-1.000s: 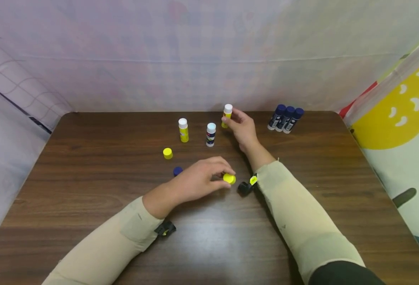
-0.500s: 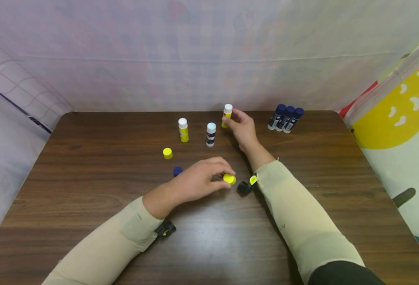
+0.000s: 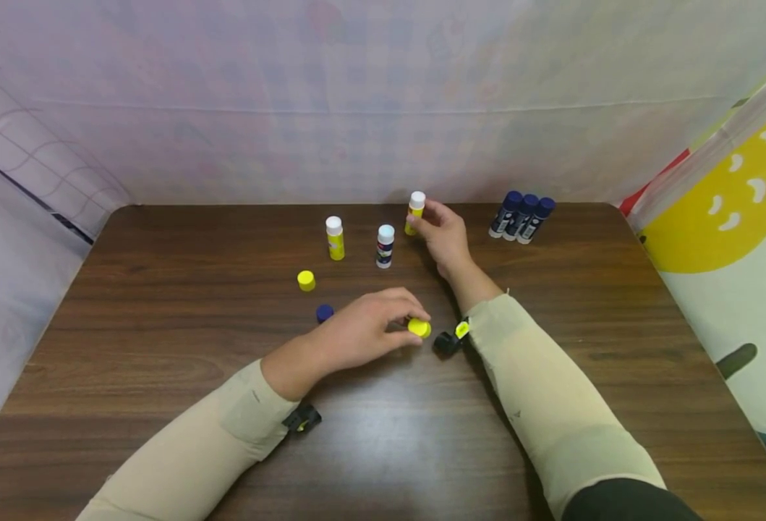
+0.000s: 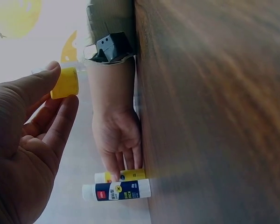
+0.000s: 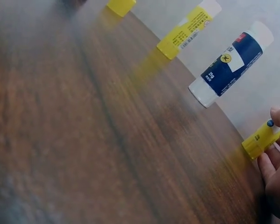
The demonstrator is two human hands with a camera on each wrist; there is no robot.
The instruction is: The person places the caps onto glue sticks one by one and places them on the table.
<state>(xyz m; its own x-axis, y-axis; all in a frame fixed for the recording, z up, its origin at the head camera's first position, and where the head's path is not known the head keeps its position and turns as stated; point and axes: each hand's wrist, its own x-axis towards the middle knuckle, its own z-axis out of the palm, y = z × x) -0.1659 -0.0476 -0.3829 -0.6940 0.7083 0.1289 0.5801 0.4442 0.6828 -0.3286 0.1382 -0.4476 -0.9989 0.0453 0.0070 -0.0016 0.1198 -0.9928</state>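
Observation:
Between thumb and fingers my left hand (image 3: 363, 329) pinches a yellow cap (image 4: 65, 84), held above the table. Farther back, my right hand (image 3: 446, 237) grips an uncapped yellow glue stick (image 3: 414, 217) that stands upright at the table's back edge, white end up. Just left of it stands a dark blue glue stick (image 5: 233, 63), also uncapped with its white top showing. Another uncapped yellow glue stick (image 3: 335, 239) is upright farther left. A second yellow cap (image 3: 307, 281) and a dark blue cap (image 3: 325, 312) lie on the table, the blue one partly behind my left hand.
Three capped dark blue glue sticks (image 3: 521, 217) stand side by side at the back right of the brown wooden table (image 3: 161, 311). A pale patterned curtain (image 3: 343, 108) hangs right behind the back edge.

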